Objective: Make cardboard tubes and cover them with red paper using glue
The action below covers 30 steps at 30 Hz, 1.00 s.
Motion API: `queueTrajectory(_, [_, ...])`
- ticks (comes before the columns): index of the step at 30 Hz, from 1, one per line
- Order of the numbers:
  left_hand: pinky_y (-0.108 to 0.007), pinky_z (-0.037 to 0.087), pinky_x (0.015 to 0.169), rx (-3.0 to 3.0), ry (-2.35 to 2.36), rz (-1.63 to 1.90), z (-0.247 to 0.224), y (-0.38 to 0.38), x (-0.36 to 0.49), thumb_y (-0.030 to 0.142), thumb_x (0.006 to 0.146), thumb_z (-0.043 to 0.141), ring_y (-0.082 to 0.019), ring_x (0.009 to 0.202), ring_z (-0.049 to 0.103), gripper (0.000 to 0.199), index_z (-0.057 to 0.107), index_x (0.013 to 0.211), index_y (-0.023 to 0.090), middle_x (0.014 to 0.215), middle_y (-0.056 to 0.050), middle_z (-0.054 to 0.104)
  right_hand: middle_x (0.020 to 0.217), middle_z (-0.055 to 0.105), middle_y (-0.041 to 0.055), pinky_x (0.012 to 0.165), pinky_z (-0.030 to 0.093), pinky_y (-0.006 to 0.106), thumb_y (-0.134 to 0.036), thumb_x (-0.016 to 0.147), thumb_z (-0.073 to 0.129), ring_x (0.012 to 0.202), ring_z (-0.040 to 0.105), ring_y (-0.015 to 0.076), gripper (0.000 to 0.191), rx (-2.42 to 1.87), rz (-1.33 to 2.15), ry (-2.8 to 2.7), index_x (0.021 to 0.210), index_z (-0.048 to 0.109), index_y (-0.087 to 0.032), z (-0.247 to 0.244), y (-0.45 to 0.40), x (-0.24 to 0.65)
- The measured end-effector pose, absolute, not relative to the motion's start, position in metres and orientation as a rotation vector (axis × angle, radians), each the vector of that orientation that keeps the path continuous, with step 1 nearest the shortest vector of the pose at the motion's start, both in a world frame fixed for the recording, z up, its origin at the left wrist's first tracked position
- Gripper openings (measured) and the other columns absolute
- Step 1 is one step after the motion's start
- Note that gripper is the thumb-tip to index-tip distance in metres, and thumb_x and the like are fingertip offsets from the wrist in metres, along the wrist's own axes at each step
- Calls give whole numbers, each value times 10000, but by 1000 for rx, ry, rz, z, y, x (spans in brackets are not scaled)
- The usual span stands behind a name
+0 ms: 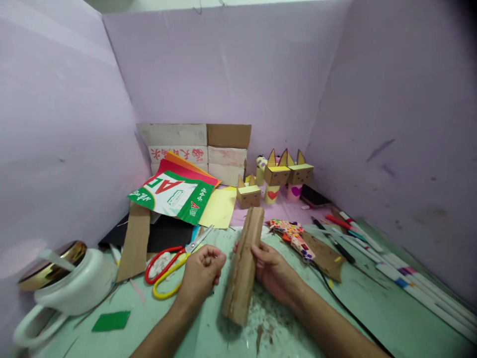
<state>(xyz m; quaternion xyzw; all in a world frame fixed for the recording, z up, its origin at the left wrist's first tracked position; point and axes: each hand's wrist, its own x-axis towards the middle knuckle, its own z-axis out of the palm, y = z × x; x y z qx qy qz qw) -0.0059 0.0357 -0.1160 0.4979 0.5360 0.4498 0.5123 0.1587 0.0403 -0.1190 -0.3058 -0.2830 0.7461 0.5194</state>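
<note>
While the right hand (275,269) pinched the cardboard tube (243,271) between thumb and fingers, the left hand (203,271) hung curled just right of the scissors (191,246), fingertips bunched, on what I couldn't tell. I judged this a holding step, calling next for left-hand support. Farther right of the scissors, the tube's long axis pointed away from the wearer, far end leaning rightward.

The long brown cardboard tube (244,268) partly hides the bare right hand (275,271). Toward five o'clock, a thin black cable (331,292) leaves the bottom edge; toward four, long slim white markers (428,305) cross the right edge.
</note>
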Motion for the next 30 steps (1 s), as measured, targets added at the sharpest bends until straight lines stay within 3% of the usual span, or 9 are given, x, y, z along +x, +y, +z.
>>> queueTrajectory(3, [-254,482,566,1314,1172,1008,-118,29,-5,412,587,737,-191,730,631,539,560,1020,145,872,-79,658,867,706,65,754,487,338,-357,612,789,814,656,227,399,-680,1760,-691,907,611,-157,-119,38,156])
queueTrajectory(5, [-307,499,751,1373,1038,901,-117,24,-3,376,569,757,-250,952,621,745,462,1216,150,1119,-129,621,904,701,79,808,479,380,-378,614,789,887,653,261,445,-651,1758,-730,950,594,-160,-118,36,153])
queueTrajectory(6, [-325,492,795,1380,997,861,-116,23,-2,371,572,755,-268,996,611,805,413,1266,149,1151,-137,614,938,696,88,841,468,400,-390,617,787,929,646,273,471,-637,1753,-763,976,583,-162,-118,35,152])
queueTrajectory(11, [-334,473,875,1264,1178,1043,-115,25,-5,377,580,751,-304,1079,578,745,463,1226,145,1153,-109,631,1168,608,129,963,408,420,-404,639,757,1092,580,261,617,-875,1484,-1024,1149,486,-188,-118,33,169])
queueTrajectory(13, [-318,481,870,1145,1242,1109,-117,29,-7,390,577,755,-304,1097,572,746,475,1225,151,1170,-94,628,1140,617,118,932,432,414,-347,699,694,1054,596,244,527,-1158,1148,-1239,1158,478,-202,-117,31,189])
queueTrajectory(16, [-298,502,836,1060,1260,1122,-123,33,-8,383,569,761,-294,1092,578,766,465,1237,153,1173,-87,628,1036,652,92,887,435,382,-251,776,587,994,592,233,263,-1610,317,-1680,1033,566,-197,-112,29,223])
queueTrajectory(18, [-298,504,832,1071,1264,1107,-126,35,-7,369,562,767,-288,1067,592,767,465,1228,141,1152,-95,635,979,645,111,850,416,401,-202,772,572,966,567,266,172,-1757,68,-1753,940,598,-174,-112,31,241])
queueTrajectory(22, [-298,506,829,1107,1264,1091,-129,37,-5,357,554,778,-283,1042,604,735,490,1196,143,1128,-89,647,927,612,127,754,396,383,-189,748,588,900,536,286,101,-1924,-63,-1827,845,598,-161,-121,40,252])
queueTrajectory(30, [-273,513,794,1102,1322,1126,-130,38,-4,381,537,775,-282,1034,613,684,544,1146,174,1069,-52,682,983,588,119,640,367,307,-87,787,493,913,524,246,171,-2128,-188,-1935,903,593,-163,-130,49,248])
